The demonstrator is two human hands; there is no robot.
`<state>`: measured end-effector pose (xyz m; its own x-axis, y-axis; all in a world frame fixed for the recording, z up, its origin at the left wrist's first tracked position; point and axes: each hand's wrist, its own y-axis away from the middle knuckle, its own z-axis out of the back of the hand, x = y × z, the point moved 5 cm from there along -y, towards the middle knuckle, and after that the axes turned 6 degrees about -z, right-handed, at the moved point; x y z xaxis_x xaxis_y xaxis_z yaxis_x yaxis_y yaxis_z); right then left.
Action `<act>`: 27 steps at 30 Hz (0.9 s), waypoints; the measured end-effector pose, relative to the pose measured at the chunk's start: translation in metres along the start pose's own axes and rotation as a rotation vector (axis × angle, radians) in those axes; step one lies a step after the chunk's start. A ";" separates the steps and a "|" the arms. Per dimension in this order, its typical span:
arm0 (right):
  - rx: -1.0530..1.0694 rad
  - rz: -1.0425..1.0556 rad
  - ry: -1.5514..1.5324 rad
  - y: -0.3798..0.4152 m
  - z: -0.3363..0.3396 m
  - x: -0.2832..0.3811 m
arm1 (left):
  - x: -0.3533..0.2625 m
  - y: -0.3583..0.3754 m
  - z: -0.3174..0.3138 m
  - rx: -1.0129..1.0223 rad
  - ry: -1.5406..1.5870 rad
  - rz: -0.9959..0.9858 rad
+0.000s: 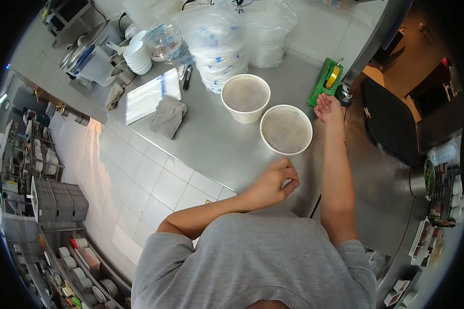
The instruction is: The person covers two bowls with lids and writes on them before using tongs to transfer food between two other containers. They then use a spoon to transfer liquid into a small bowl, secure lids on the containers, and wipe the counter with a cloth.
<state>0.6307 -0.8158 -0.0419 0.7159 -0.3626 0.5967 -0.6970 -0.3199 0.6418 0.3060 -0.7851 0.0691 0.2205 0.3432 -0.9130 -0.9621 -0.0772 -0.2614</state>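
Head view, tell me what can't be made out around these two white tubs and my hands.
- Contents of the near tub and far tub: head view, obscured by cloudy covers.
- Left palm: head view, hidden by the left hand itself.
- Whether the right hand touches the green tape dispenser: head view, they overlap.
- Blue print on the wrapped stack: head view, too small.

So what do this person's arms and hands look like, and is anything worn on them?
Both the left hand and right hand are bare: no gloves, and no watch visible. The grey T-shirt has short sleeves, leaving the forearms uncovered.
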 end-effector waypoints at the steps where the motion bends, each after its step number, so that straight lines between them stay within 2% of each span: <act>1: -0.014 -0.048 -0.048 0.000 0.000 -0.001 | 0.000 -0.001 -0.005 -0.003 0.008 -0.011; 4: 0.015 -0.141 -0.020 0.000 -0.001 0.005 | -0.004 -0.005 -0.011 -0.048 -0.028 -0.133; 7: 0.007 -0.137 0.110 0.006 0.004 0.012 | -0.004 -0.007 -0.010 -0.094 0.002 -0.173; 16: 0.037 -0.235 -0.135 -0.004 0.000 0.006 | -0.006 -0.018 -0.018 -0.068 0.109 0.011; 19: 0.075 -0.209 -0.178 -0.011 -0.003 0.006 | -0.008 -0.016 -0.016 -0.094 0.104 0.040; 25: -0.020 -0.002 -0.024 0.010 -0.006 0.013 | -0.007 -0.007 -0.008 -0.164 0.143 0.069; 27: -0.033 -0.008 -0.008 0.006 -0.007 0.008 | -0.008 -0.004 -0.005 -0.179 0.146 0.101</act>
<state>0.6326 -0.8143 -0.0295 0.7208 -0.3670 0.5880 -0.6896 -0.2940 0.6619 0.3088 -0.7926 0.0761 0.1581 0.1874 -0.9695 -0.9396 -0.2733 -0.2061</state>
